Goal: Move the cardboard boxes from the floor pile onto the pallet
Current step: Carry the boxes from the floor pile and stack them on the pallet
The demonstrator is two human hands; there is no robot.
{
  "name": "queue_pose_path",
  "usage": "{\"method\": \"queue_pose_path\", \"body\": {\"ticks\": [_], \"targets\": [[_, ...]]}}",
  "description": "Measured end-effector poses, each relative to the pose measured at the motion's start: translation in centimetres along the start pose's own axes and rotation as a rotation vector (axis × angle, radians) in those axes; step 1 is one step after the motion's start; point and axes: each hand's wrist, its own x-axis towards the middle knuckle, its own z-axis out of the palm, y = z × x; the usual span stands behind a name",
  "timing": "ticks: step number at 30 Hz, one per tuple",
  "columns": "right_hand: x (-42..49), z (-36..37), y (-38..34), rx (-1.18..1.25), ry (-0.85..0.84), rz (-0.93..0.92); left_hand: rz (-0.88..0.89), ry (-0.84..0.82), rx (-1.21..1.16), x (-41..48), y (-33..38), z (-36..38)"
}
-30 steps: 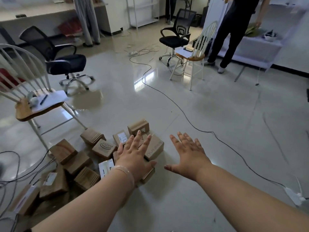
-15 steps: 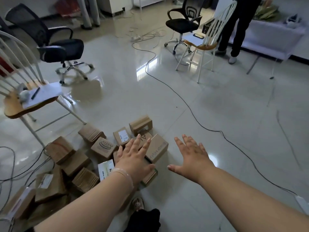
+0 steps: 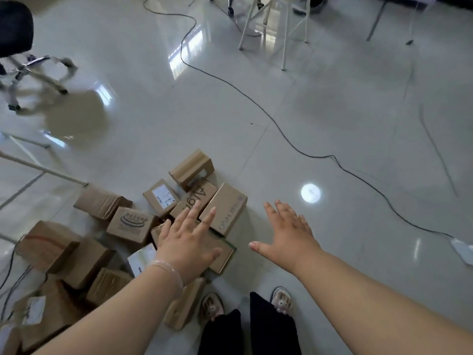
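Several small cardboard boxes (image 3: 129, 224) lie in a loose pile on the glossy floor at the lower left. My left hand (image 3: 186, 242) hovers with spread fingers over the pile's right end, above a flat box (image 3: 220, 254) and just short of a longer box (image 3: 225, 206). To the right of the pile, my right hand (image 3: 288, 233) is held out flat above bare floor, holding nothing. No pallet is in view.
A black cable (image 3: 256, 103) snakes across the floor from the top to a white adapter (image 3: 462, 249) at the right edge. A white chair's legs (image 3: 284, 34) stand at the top, an office chair base (image 3: 33, 70) at the upper left. My feet (image 3: 212, 306) are below.
The view has tilted down toward the floor, so my feet now show. Both hands stay spread over the same spot by the pile, a little closer to the boxes.
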Motion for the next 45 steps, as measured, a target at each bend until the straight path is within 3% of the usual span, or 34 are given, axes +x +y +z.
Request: {"method": "queue_pose_path", "body": {"ticks": [11, 20, 26, 31, 36, 41, 45], "targets": [[17.3, 20.2, 8.4, 0.115, -0.146, 0.149, -0.014, -0.043, 0.075, 18.9, -5.3, 18.7], [31.6, 32.8, 10.7, 0.193, -0.096, 0.08, -0.044, 0.007, 0.154, 33.7, -9.9, 33.4], [37.9, 35.6, 12.0, 0.229, -0.084, 0.04, -0.106, -0.007, 0.143, 40.6, -12.2, 36.0], [40.9, 36.1, 12.3, 0.259, -0.059, 0.007, -0.17, -0.064, -0.001, 42.3, -12.3, 37.0], [42.2, 36.2, 14.0, 0.373, 0.004, 0.086, -0.073, -0.062, -0.129, 41.6, -9.5, 39.1], [42.4, 35.9, 16.2, 0.548, -0.038, 0.031, -0.034, -0.144, -0.416, 42.8, -8.4, 40.0], [40.9, 35.5, 16.7, 0.624, -0.001, 0.057, 0.043, -0.091, -0.388, 42.1, -7.4, 38.6]]}}
